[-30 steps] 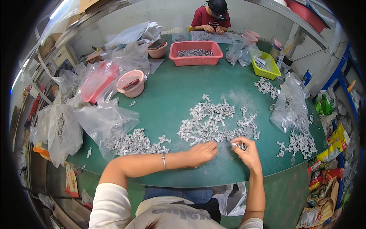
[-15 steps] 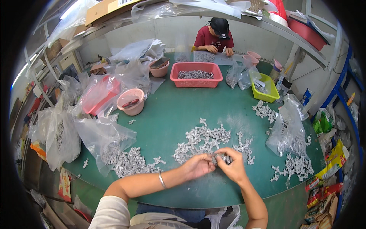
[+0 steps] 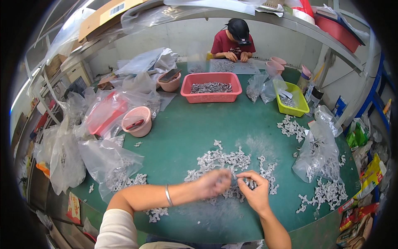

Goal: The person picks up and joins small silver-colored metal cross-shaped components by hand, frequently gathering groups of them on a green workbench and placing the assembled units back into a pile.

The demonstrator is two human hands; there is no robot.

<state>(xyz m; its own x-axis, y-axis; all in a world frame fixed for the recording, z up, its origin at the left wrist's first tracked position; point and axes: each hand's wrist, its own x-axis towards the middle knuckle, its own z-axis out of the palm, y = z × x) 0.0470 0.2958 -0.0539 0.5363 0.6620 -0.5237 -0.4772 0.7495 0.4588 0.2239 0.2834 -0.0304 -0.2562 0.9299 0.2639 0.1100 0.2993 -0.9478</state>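
My right hand (image 3: 257, 194) is curling its fingers closed around a few dark grey pieces (image 3: 250, 184). My left hand (image 3: 212, 184) is hovering just beside it at 9 o'clock, showing too blurred for me to tell whether its fingers are gripping anything. A silver bracelet (image 3: 168, 195) is circling that wrist. At 12 o'clock the main heap (image 3: 222, 159) of pale grey pieces is lying on the green tabletop (image 3: 186, 128), my hands partly covering its near edge. At 3 o'clock a second heap (image 3: 327, 193) is resting, and at 2 o'clock a clear bag (image 3: 316, 155) is slumping just beyond it. At 8 o'clock a smaller heap (image 3: 157, 214) is showing past my left forearm. Farther out, a pink bowl (image 3: 144, 129) is standing at 10 o'clock, a pink tray (image 3: 211, 98) is holding grey parts at 12, and a yellow-green basket (image 3: 293, 111) is sitting at 1. Beyond the tray, a co-worker (image 3: 231, 43) is bending over the far edge.
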